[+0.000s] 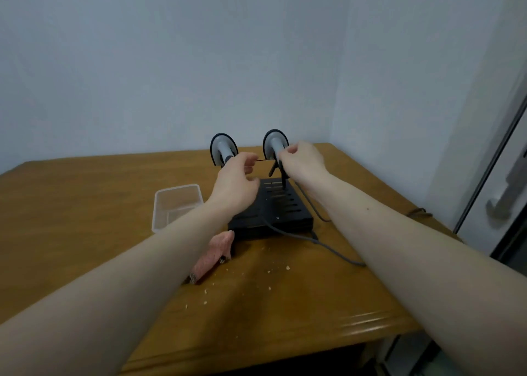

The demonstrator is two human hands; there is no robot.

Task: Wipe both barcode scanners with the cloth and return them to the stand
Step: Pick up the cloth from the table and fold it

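Both arms reach forward over the wooden counter (85,204) toward its far right corner, where a black slotted stand (281,204) sits. Two grey and black scanners stand upright at the far end of the stand, heads up, side by side with a gap between them. The left hand (236,181) has its fingers curled round the handle of the left scanner (223,148), so its grip is clenched on that handle. The right hand (303,158) is curled round the handle of the right scanner (274,144), its grip likewise grasping it. The lower handles are hidden behind the hands, so whether either scanner rests fully in the stand cannot be told.

A grey cable (322,240) runs from under the right hand across the stand's top, off its near edge and on toward the counter's right edge.

The pink cloth (212,254) lies on the counter just at the near left corner of the stand, partly covered by the left forearm; neither hand touches it. A clear plastic tub (171,204) sits left of the stand, near it but apart. Pale crumbs (287,267) are scattered on the counter between the cloth and the near edge.
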